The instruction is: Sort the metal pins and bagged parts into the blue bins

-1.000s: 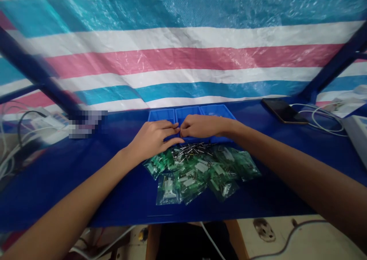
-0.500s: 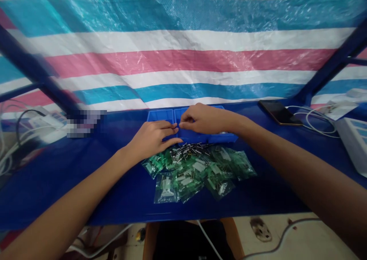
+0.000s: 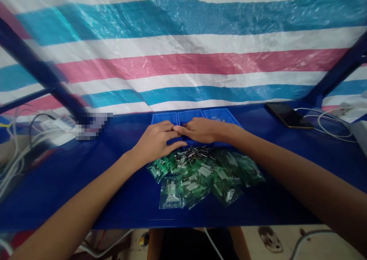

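My left hand [image 3: 159,139] rests over the left blue bin [image 3: 164,117], its fingers stretched forward and the thumb held apart, with nothing visible in it. Beside it, my right hand [image 3: 202,130] reaches over the middle blue bin [image 3: 189,115]. The right fingertips point down behind the hand and are hidden; its thumb nearly meets the left fingers. Just in front of the bins lies a heap of thin dark and silver screw-like pieces [image 3: 195,155]. That heap sits on several clear plastic packets [image 3: 196,189] with green and white parts inside.
The right blue bin [image 3: 225,115] holds small clear pieces. A phone [image 3: 286,115] with a white cable [image 3: 329,132] lies at the right of the blue table [image 3: 120,206]. White cables and adapters [image 3: 54,135] crowd the left side. A striped plastic sheet [image 3: 195,67] hangs behind.
My right hand has dropped lower over the middle bin, its fingers passing from view. The left hand keeps nearly the same pose. The whole view has shifted slightly.
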`<action>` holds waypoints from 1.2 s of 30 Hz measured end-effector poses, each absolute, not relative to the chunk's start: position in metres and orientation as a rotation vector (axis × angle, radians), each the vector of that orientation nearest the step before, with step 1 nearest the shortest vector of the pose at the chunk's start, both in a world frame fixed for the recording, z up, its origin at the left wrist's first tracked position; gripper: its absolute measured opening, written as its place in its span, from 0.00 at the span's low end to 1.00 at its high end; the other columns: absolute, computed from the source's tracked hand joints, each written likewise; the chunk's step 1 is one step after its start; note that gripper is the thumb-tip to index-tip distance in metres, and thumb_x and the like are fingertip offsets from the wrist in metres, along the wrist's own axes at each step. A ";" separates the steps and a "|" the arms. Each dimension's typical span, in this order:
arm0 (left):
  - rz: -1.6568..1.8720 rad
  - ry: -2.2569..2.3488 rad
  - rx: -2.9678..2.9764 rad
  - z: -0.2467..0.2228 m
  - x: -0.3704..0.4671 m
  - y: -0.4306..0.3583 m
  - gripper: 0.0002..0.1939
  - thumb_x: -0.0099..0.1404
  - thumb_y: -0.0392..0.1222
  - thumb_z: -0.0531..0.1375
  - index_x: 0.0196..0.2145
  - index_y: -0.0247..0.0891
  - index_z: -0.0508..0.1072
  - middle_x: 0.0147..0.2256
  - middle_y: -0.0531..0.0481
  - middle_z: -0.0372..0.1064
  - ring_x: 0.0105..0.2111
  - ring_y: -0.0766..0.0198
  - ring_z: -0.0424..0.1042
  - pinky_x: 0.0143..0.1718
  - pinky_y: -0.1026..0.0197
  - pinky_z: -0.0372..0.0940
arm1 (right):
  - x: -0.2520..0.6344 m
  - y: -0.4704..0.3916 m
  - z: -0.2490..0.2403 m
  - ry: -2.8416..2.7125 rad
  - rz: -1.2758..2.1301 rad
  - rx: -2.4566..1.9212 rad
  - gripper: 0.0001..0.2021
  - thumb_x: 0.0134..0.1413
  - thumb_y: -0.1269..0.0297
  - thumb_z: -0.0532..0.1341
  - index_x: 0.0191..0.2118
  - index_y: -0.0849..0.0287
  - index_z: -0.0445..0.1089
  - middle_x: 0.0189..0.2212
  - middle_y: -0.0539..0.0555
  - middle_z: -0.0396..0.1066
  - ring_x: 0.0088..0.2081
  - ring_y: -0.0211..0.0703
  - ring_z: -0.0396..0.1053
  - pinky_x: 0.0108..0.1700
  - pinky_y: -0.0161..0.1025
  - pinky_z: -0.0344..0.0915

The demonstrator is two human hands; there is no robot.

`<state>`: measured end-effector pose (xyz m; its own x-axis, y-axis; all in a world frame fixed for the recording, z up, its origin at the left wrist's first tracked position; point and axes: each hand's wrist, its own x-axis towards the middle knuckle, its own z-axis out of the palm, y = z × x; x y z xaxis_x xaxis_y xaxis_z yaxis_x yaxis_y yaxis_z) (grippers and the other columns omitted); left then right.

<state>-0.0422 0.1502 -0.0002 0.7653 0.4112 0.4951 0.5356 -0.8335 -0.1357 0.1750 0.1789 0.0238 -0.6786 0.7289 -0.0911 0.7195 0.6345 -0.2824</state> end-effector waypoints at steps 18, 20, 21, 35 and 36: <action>-0.427 -0.791 -2.803 0.005 -0.050 0.156 0.30 0.82 0.63 0.51 0.59 0.38 0.80 0.60 0.37 0.76 0.56 0.47 0.81 0.60 0.44 0.76 | 0.272 0.148 -0.011 -2.514 0.255 -0.761 0.12 0.72 0.57 0.64 0.49 0.56 0.85 0.55 0.62 0.77 0.44 0.48 0.77 0.48 0.47 0.74; -0.443 -0.786 -2.808 0.006 -0.051 0.157 0.29 0.81 0.63 0.52 0.57 0.39 0.81 0.59 0.38 0.78 0.55 0.49 0.82 0.60 0.46 0.76 | 0.269 0.147 -0.016 -2.495 0.236 -0.726 0.12 0.73 0.60 0.64 0.48 0.57 0.85 0.54 0.62 0.78 0.41 0.46 0.76 0.47 0.47 0.74; -0.447 -0.780 -2.809 0.006 -0.052 0.157 0.29 0.81 0.63 0.53 0.57 0.39 0.82 0.58 0.38 0.78 0.55 0.49 0.82 0.59 0.46 0.76 | 0.267 0.146 -0.017 -2.489 0.225 -0.714 0.12 0.73 0.60 0.63 0.48 0.57 0.85 0.53 0.62 0.78 0.41 0.46 0.76 0.47 0.47 0.74; -0.463 -0.665 -2.743 0.010 -0.050 0.154 0.32 0.84 0.59 0.47 0.52 0.33 0.83 0.54 0.35 0.81 0.50 0.48 0.84 0.53 0.46 0.79 | 0.273 0.197 0.042 -2.909 0.269 -1.358 0.26 0.45 0.68 0.75 0.54 0.58 0.82 0.47 0.59 0.83 0.41 0.54 0.79 0.42 0.44 0.72; -0.461 -0.670 -2.740 0.009 -0.049 0.154 0.31 0.84 0.59 0.48 0.52 0.33 0.83 0.54 0.35 0.80 0.50 0.48 0.84 0.53 0.46 0.79 | 0.268 0.201 0.037 -2.934 0.286 -1.370 0.23 0.45 0.70 0.74 0.51 0.59 0.83 0.44 0.59 0.84 0.38 0.51 0.78 0.38 0.43 0.70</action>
<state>-0.0492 0.1540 0.0094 0.8413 0.3953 0.3687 0.4854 -0.8526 -0.1935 0.2682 0.2007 0.0372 -0.6399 0.7489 -0.1720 0.7681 0.6304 -0.1127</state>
